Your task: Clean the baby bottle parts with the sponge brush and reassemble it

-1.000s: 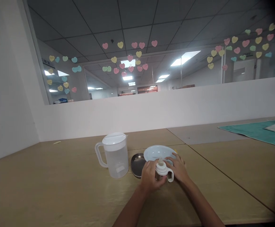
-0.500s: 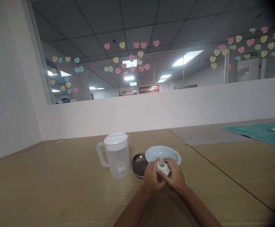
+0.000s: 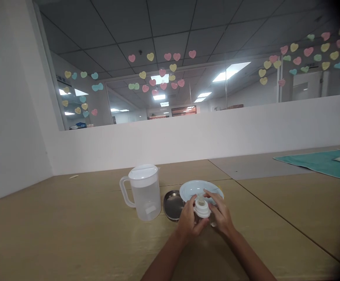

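Note:
Low over the table, in front of the bowl, I hold a baby bottle (image 3: 202, 210) with a white collar and a clear teat pointing up and away. My left hand (image 3: 187, 220) wraps its left side, the thumb lying along the lower front. On the other side my right hand (image 3: 222, 214) grips near the collar, its forefinger lifted beside the teat. The palms hide most of the bottle's body. Just beyond it is a pale blue bowl (image 3: 189, 189), partly covered by my fingers. A round metal dish (image 3: 172, 205) sits close to my left hand.
A lidded translucent pitcher (image 3: 146, 195) stands left of the metal dish, handle to the left. At the far right a teal mat (image 3: 319, 164) lies on the table. A white wall (image 3: 170, 144) with a window above it closes off the back.
My right hand has loosened around the collar, its fingers spreading and rising, and more of the white collar shows. My left hand has kept its hold on the baby bottle.

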`<state>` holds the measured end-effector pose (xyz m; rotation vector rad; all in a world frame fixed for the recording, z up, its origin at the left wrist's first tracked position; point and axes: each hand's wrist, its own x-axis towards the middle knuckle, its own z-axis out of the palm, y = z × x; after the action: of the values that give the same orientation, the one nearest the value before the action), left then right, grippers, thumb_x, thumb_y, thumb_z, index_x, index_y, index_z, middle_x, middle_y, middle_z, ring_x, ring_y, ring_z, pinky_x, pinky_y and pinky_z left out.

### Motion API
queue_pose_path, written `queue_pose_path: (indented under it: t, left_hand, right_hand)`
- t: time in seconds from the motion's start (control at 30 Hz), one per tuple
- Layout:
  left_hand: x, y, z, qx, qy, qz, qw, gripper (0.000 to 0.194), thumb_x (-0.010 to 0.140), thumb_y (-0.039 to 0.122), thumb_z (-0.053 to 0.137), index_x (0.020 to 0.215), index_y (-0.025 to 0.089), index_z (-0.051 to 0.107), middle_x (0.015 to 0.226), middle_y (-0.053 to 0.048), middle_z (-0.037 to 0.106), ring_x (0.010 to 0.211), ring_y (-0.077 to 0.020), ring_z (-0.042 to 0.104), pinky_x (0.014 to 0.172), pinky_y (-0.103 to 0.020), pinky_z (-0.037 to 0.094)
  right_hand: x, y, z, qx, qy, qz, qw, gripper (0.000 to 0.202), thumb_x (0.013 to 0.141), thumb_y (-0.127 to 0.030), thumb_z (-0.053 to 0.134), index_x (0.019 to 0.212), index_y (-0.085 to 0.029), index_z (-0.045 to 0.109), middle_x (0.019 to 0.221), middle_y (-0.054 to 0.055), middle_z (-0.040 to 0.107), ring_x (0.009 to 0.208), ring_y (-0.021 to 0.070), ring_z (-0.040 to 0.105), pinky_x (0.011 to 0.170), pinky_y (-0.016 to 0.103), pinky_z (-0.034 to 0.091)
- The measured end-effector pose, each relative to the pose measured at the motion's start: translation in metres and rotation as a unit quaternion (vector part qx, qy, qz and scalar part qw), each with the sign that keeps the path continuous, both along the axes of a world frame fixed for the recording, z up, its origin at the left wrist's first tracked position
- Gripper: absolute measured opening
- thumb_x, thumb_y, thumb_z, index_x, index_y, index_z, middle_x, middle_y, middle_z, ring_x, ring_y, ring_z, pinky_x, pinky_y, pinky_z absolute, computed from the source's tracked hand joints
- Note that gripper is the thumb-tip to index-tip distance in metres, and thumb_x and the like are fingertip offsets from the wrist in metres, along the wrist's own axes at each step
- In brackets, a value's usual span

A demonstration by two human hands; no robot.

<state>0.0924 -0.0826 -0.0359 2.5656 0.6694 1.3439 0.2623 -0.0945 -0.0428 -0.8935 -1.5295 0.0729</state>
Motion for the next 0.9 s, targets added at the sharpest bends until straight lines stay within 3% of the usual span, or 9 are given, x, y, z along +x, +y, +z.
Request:
queue_pose_path:
  t: [0.13,0.3,0.47,0.7,0.8,0.9]
  left_hand:
    - [0.003,-0.002,0.0,0.02,0.017,0.014,1.0,0.073,0.082,0.048,0.052,0.137,0.011,0.024,0.133,-0.021,0.045,0.121,-0.0321,0.046,0.098,-0.052,0.04]
    - [0.005,-0.002,0.0,0.023,0.021,0.028,0.999,0.073,0.083,0.047,0.05,0.139,0.011,0.022,0.131,-0.021,0.046,0.119,-0.0307,0.048,0.097,-0.05,0.041]
    - [0.003,-0.001,0.0,0.021,0.022,0.03,0.999,0.076,0.08,0.049,0.054,0.138,0.012,0.023,0.132,-0.019,0.045,0.118,-0.0307,0.048,0.097,-0.05,0.04]
    - [0.004,-0.002,0.002,0.017,0.015,0.022,0.999,0.072,0.08,0.046,0.051,0.138,0.012,0.023,0.116,-0.015,0.054,0.103,-0.0264,0.054,0.09,-0.046,0.044]
    - [0.005,-0.003,0.002,0.023,0.023,0.036,0.999,0.07,0.08,0.045,0.051,0.137,0.012,0.025,0.115,-0.016,0.055,0.103,-0.0268,0.054,0.089,-0.046,0.045]
    - [0.007,-0.005,0.003,0.034,0.035,0.06,0.997,0.071,0.08,0.047,0.052,0.136,0.011,0.026,0.115,-0.016,0.056,0.102,-0.0273,0.054,0.09,-0.047,0.045]
  right_hand:
    - [0.003,-0.003,0.002,0.005,0.013,-0.057,0.998,0.042,0.089,-0.041,0.039,0.125,-0.022,0.051,0.103,0.007,0.062,0.099,0.0239,0.056,0.088,0.041,0.043]
    - [-0.004,-0.008,0.004,0.041,-0.06,-0.079,0.994,0.053,0.082,-0.041,0.051,0.13,-0.021,0.043,0.101,0.008,0.061,0.096,0.0258,0.055,0.088,0.044,0.042]
    - [0.002,-0.005,0.002,0.036,0.007,-0.131,0.991,0.037,0.089,-0.036,0.039,0.122,-0.021,0.05,0.097,0.007,0.063,0.093,0.0229,0.056,0.086,0.041,0.042]
    - [-0.004,-0.007,0.0,0.038,-0.097,-0.055,0.993,0.033,0.08,-0.043,0.056,0.104,-0.021,0.061,0.097,0.007,0.066,0.091,0.0247,0.059,0.079,0.038,0.047]
    - [-0.009,-0.009,0.001,0.037,-0.045,-0.097,0.994,0.029,0.077,-0.041,0.061,0.097,-0.02,0.062,0.093,0.008,0.066,0.087,0.0244,0.06,0.076,0.037,0.049]
    - [-0.012,-0.011,0.005,0.014,0.037,-0.109,0.993,0.036,0.075,-0.043,0.063,0.103,-0.019,0.06,0.102,0.01,0.065,0.092,0.025,0.061,0.081,0.038,0.05]
